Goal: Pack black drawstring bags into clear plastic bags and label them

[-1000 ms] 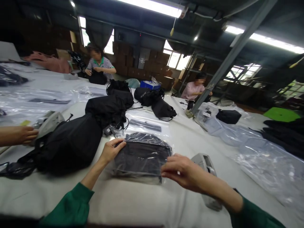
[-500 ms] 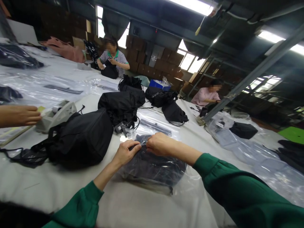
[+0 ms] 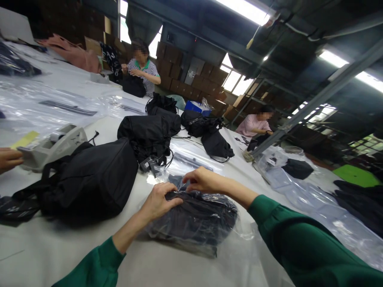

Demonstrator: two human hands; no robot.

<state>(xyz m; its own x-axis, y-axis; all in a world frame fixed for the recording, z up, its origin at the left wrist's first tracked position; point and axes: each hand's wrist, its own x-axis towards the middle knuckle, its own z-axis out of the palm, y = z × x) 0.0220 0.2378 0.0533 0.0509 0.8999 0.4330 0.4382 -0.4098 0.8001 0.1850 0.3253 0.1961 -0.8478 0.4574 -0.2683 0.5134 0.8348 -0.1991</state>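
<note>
A clear plastic bag [image 3: 191, 227] lies on the table in front of me with a folded black fabric item inside, its exact kind hidden by the film. My left hand [image 3: 160, 201] grips the bag's upper left edge, fingers above and thumb on the near side. Over the upper edge, my right hand [image 3: 206, 180] has its fingers bent, with a gap showing between thumb and fingertips and nothing plainly held. Beside my left hand rests a black drawstring backpack [image 3: 92, 179]. Black hang tags [image 3: 151, 164] lie just past my hands.
More black bags [image 3: 146, 135] pile up beyond. A tape dispenser [image 3: 55, 145] stands at left, near another person's hand [image 3: 8, 159]. Flat plastic bags [image 3: 299, 187] cover the right table. Two people work farther back, and a metal post [image 3: 299, 115] slants up at right.
My right hand's fingers have loosened from a pinch at the bag's edge. My left thumb and fingers now spread wider around that edge. The other person's hand has moved toward the left border.
</note>
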